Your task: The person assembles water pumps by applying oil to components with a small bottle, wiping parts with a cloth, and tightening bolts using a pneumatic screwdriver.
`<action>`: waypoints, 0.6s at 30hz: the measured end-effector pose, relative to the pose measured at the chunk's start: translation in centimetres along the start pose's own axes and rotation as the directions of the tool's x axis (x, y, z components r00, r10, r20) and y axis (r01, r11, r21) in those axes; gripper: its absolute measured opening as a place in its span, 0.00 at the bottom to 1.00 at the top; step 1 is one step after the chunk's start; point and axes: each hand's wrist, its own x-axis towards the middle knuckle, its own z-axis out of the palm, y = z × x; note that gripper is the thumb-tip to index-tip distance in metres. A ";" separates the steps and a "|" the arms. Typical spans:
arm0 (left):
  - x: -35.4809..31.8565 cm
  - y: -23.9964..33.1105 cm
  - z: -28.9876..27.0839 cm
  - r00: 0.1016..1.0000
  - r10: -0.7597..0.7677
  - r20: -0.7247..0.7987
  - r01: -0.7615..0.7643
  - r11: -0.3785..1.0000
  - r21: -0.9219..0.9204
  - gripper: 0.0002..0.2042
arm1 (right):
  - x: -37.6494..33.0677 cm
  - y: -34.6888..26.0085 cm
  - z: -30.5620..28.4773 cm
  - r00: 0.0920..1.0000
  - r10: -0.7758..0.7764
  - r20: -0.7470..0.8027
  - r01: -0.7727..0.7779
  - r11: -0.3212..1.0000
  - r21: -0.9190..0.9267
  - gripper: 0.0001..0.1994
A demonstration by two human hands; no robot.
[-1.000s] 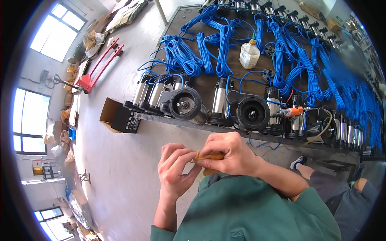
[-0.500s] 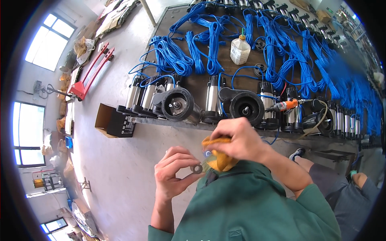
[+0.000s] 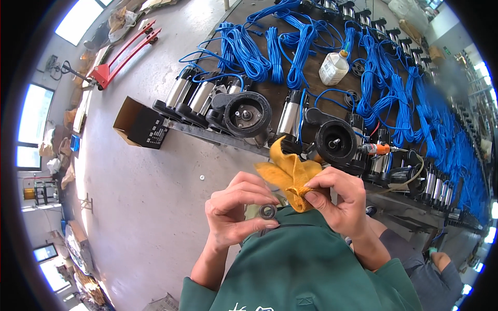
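Now: ring left, cloth right, gap between

Left hand (image 3: 233,207) has thumb and fingers closed on a small dark ring (image 3: 262,212), lower middle of frame, hole facing up. Right hand (image 3: 340,201) pinches a yellow cloth (image 3: 292,175) by its bunched lower end; long axis runs up-left, loose corners toward frame centre. From where I'm standing, cloth is just right of and above ring, apart. Pump with open bowl (image 3: 336,142) sits beyond, upper right of both hands.

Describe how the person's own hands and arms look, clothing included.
The left hand and right hand are both ungloved. The forearms are bare up to loose dark green sleeves, matching the green garment over the torso.
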 end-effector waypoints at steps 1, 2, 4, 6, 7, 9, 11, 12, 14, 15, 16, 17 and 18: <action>-0.1 -0.1 -0.1 1.000 -0.001 -0.002 0.001 1.000 -0.010 0.18 | 0.0 -0.4 0.3 1.000 0.016 -0.012 -0.016 1.000 -0.008 0.04; -0.3 -0.1 -0.2 1.000 -0.003 -0.005 0.003 1.000 -0.020 0.18 | 0.1 -0.8 0.6 0.999 0.032 -0.024 -0.032 0.999 -0.016 0.04; -0.4 -0.4 -0.5 1.000 0.009 -0.006 -0.009 0.999 -0.032 0.18 | 0.3 -1.2 0.8 1.000 0.005 -0.002 -0.005 1.000 -0.030 0.05; -0.7 -0.2 -0.8 1.000 0.008 -0.009 -0.008 0.999 -0.047 0.18 | 0.4 -1.5 1.3 1.000 -0.024 0.009 0.024 0.999 -0.036 0.06; -0.7 -0.1 -0.9 1.000 0.004 -0.007 -0.005 0.999 -0.054 0.18 | 0.5 -1.6 1.4 0.999 -0.041 0.019 0.042 0.998 -0.051 0.07; -0.9 0.0 -1.3 1.000 0.000 -0.013 -0.001 0.999 -0.047 0.18 | 0.6 -1.9 1.7 0.997 -0.074 0.038 0.077 0.994 -0.078 0.09; -1.2 -0.1 -1.4 1.000 -0.001 -0.024 0.001 1.000 -0.023 0.18 | 1.2 -2.4 2.2 0.978 -0.191 0.084 0.203 0.965 -0.166 0.12; -1.3 0.1 -1.6 1.000 -0.027 -0.006 0.027 0.999 0.042 0.18 | 1.5 -2.7 2.5 0.963 -0.247 0.112 0.266 0.942 -0.206 0.14; -1.0 1.0 -1.9 0.996 -0.083 0.035 0.076 0.983 0.166 0.17 | 2.5 -3.1 2.8 0.879 -0.380 0.289 0.460 0.836 -0.299 0.16; -0.8 1.4 -2.1 0.993 -0.111 0.041 0.100 0.972 0.211 0.17 | 2.9 -3.2 3.1 0.851 -0.402 0.337 0.504 0.807 -0.309 0.15; -0.8 1.6 -2.4 0.991 -0.124 0.049 0.111 0.970 0.215 0.16 | 3.1 -3.1 3.4 0.817 -0.425 0.390 0.551 0.774 -0.311 0.14; -0.8 1.8 -2.7 0.989 -0.138 0.057 0.123 0.968 0.219 0.16 | 3.0 -3.1 3.4 0.802 -0.428 0.416 0.568 0.764 -0.307 0.14; -0.8 1.9 -2.9 0.986 -0.151 0.065 0.134 0.966 0.222 0.16 | 2.9 -3.0 3.5 0.786 -0.431 0.443 0.584 0.753 -0.303 0.14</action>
